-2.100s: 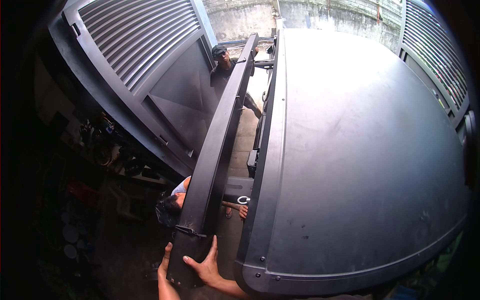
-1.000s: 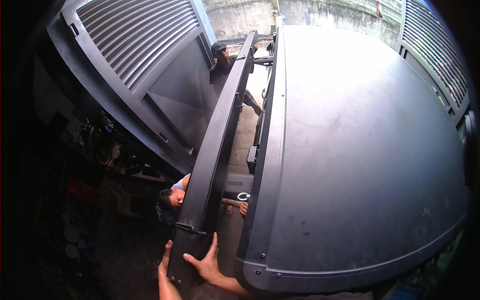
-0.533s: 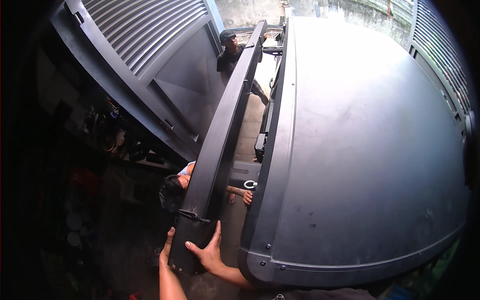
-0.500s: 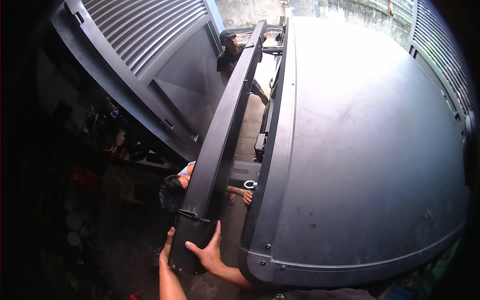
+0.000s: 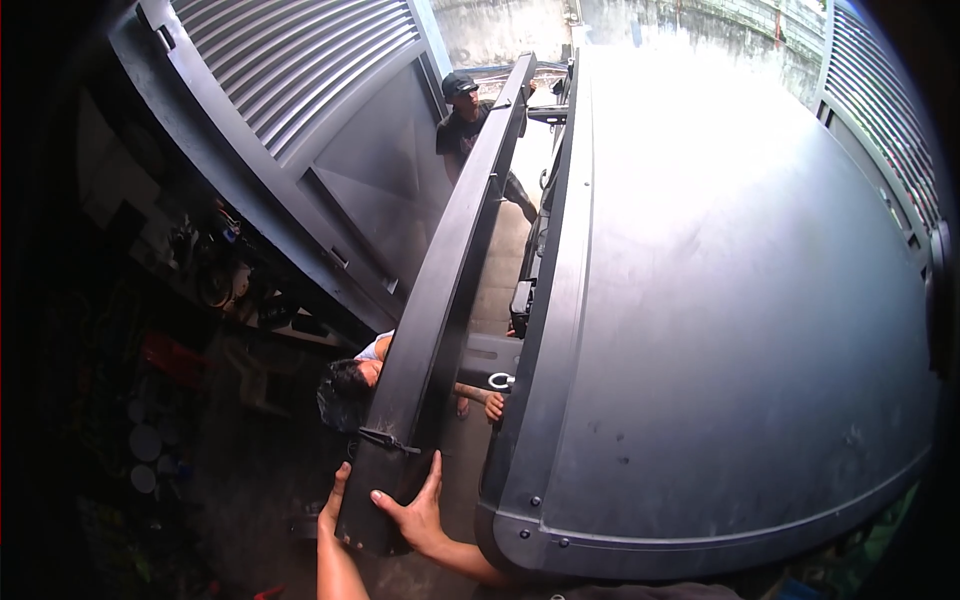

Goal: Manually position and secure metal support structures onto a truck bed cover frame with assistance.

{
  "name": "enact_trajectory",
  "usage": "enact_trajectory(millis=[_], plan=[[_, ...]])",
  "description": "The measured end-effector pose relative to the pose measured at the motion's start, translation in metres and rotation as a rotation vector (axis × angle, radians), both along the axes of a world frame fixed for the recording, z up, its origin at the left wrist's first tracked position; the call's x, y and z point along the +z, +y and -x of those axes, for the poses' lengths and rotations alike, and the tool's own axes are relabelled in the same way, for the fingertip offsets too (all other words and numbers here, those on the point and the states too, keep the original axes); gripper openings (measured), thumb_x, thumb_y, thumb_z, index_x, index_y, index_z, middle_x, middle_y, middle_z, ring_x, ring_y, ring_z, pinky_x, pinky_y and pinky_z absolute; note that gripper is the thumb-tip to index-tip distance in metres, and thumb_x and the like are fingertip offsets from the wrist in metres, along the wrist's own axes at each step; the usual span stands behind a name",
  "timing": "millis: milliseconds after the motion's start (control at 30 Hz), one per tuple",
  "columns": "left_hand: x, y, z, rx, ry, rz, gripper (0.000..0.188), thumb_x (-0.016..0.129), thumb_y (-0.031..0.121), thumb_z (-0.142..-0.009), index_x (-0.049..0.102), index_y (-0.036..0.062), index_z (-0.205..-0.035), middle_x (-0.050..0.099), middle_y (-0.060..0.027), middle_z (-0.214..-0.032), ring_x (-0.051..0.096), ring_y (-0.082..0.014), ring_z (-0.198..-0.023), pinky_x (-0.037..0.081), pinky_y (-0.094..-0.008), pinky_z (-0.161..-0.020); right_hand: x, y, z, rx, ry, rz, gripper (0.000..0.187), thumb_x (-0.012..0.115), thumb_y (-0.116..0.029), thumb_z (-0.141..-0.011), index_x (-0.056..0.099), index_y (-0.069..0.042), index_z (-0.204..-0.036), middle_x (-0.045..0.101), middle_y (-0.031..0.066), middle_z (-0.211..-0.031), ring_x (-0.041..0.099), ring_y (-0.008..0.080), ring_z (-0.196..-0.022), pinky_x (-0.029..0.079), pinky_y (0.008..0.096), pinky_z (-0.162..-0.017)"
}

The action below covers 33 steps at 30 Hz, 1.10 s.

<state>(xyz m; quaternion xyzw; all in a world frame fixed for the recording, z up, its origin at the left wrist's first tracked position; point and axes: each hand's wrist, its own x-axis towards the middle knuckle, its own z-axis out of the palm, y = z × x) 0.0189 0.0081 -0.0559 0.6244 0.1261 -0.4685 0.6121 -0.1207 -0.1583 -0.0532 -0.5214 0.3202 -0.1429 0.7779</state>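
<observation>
A long black box-shaped case (image 5: 440,300) runs away from me, raised beside a big dark hard shell (image 5: 740,390). At its near end, my left hand (image 5: 334,508) presses against the left side with the fingers upward. On the right side of that end, my right hand (image 5: 416,512) grips with its thumb over the top face and its fingers spread along the side wall. A dark strap or clip (image 5: 388,440) crosses the case just beyond my hands. The undersides of my grip are hidden. A gap separates the case from the shell.
A person in a cap (image 5: 462,120) stands at the far end of the case. Another person (image 5: 345,388) is below its left side, a hand (image 5: 494,407) on the shell's edge near a metal ring (image 5: 500,381). A grey louvred gate (image 5: 370,160) stands left; stools (image 5: 180,358) sit in shadow.
The whole view has tipped slightly, so the far person and the case's far end appear lower. Both my hands keep the same hold, and the case stays beside the shell.
</observation>
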Motion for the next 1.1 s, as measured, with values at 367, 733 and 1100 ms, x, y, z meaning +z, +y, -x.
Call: enact_trajectory(millis=[367, 733, 1100], plan=[[0.020, -0.014, 0.009, 0.113, -0.026, -0.053, 0.115, 0.078, 0.088, -0.082, 0.060, 0.0037, -0.157, 0.069, -0.0218, -0.145, 0.073, -0.0372, -0.125, 0.062, -0.0528, -0.106, -0.002, 0.000, -0.001, 0.036, 0.006, 0.029, 0.154, 0.099, -0.057, -0.077, -0.004, -0.002, -0.178, 0.016, 0.0358, -0.176, 0.022, 0.0485, -0.167, 0.024, 0.0543, -0.137], [0.009, -0.010, 0.005, -0.002, -0.020, 0.043, 0.119, 0.074, 0.093, -0.081, 0.058, 0.0045, -0.159, 0.067, -0.0204, -0.149, 0.067, -0.0369, -0.133, 0.057, -0.0528, -0.113, -0.004, 0.000, -0.002, -0.013, 0.005, 0.075, 0.156, 0.099, -0.058, -0.078, -0.008, -0.005, -0.177, 0.022, 0.0389, -0.170, 0.029, 0.0529, -0.161, 0.030, 0.0569, -0.133], [0.000, -0.003, 0.001, -0.026, -0.011, -0.013, 0.121, 0.071, 0.096, -0.080, 0.059, 0.0056, -0.160, 0.066, -0.0197, -0.151, 0.066, -0.0357, -0.134, 0.057, -0.0511, -0.114, -0.014, 0.004, -0.003, -0.021, -0.002, 0.061, 0.155, 0.099, -0.058, -0.077, -0.007, -0.005, -0.178, 0.023, 0.0391, -0.171, 0.029, 0.0532, -0.161, 0.029, 0.0575, -0.134]])
